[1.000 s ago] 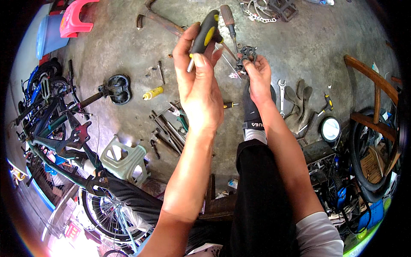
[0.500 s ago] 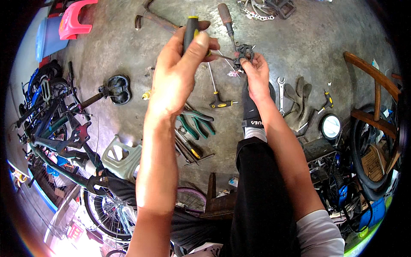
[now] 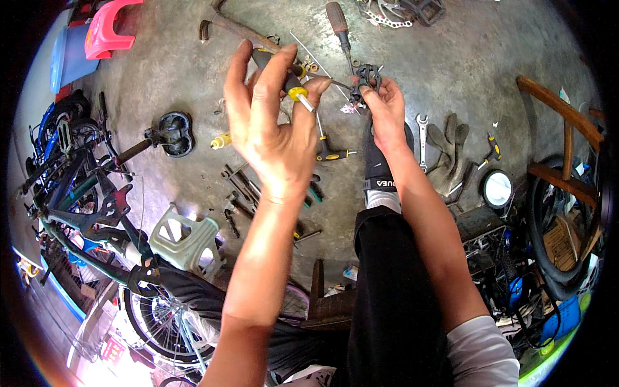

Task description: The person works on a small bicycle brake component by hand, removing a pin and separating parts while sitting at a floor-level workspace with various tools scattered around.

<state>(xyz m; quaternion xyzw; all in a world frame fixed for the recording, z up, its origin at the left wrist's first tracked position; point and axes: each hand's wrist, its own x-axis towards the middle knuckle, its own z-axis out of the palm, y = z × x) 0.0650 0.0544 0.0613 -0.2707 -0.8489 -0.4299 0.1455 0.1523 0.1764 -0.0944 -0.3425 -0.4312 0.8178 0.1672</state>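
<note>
My left hand [image 3: 271, 122] has its fingers bent loosely round the black and yellow handle of a T-handle hex key [image 3: 298, 91]. The key's shaft runs right to a small black bicycle part [image 3: 366, 79] with openings in its body; whether its tip is seated I cannot tell. Pinched between thumb and fingers, that part stays in my right hand [image 3: 385, 109], above my black shoe [image 3: 379, 164]. Just beyond it lies a screwdriver [image 3: 338, 19] with a worn brown handle. A second T-handle hex key [image 3: 333, 155] rests on the floor between my arms.
A hammer [image 3: 242, 29] lies at the far side. Right of my shoe are a wrench [image 3: 422, 142] and grey gloves [image 3: 448, 151]. A bicycle saddle [image 3: 177, 135], a green stool [image 3: 184, 238] and a bicycle frame [image 3: 97, 213] stand left. Tyres [image 3: 538, 238] lean at right.
My left hand has come nearer and its fingers have loosened and spread; the hex key's handle has turned, its short end now pointing toward me. My right hand and the black part stay put.
</note>
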